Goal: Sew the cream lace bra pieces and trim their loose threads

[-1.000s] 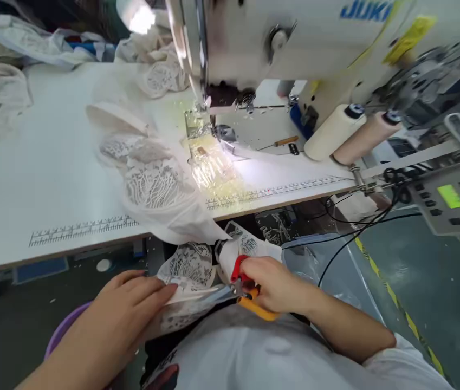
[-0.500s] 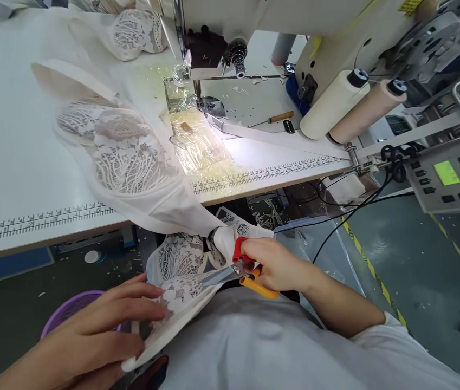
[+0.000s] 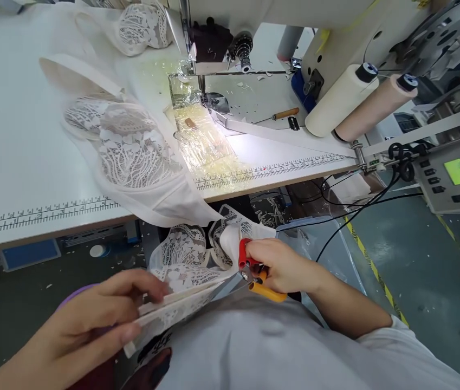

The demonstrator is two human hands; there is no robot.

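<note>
Red and orange scissors are held in my right hand, their blades partly hidden by the white fabric. My left hand has its fingers around the edge of a white lace bra piece that hangs in front of my body. The lace piece stretches between both hands, and its upper part reaches up beside the scissors. Another white lace bra lies on the table and drapes over the front edge toward my right hand.
Above is a sewing machine, with thread cones at its right. A wooden-handled tool lies on the white table. A control panel stands right; a plastic bin sits below.
My left hand has closed on the fabric edge and lifted it, folding the lace. The scissors have turned, and their blades are now mostly hidden. The view has shifted slightly.
</note>
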